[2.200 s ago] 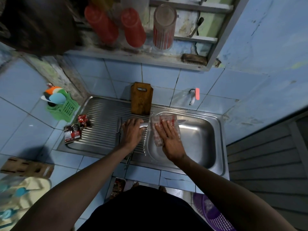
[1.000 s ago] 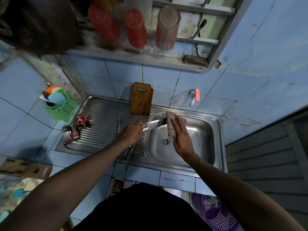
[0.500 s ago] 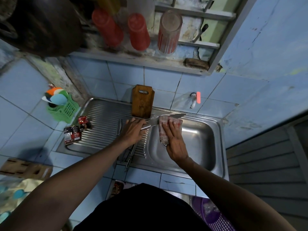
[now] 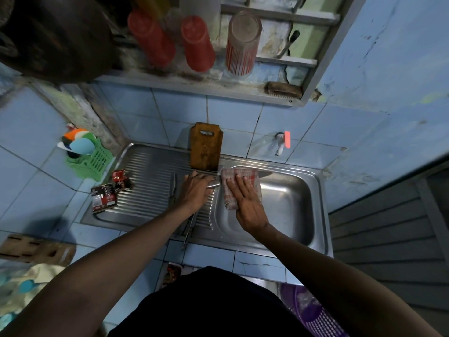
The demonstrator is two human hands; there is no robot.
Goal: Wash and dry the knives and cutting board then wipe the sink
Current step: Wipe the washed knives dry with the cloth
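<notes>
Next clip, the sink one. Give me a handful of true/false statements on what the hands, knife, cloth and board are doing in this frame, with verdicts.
1. The left hand grips the steel-handled knife by its handle. True.
2. The right hand presses the red-and-white checked cloth onto the blade with straight fingers. True.
3. The brown wooden cutting board lies flat in the basin. False: it stands upright against the tiled wall behind the stainless steel sink.
4. The knife tip points toward the green plastic basket. False: it points right, over the basin.
</notes>
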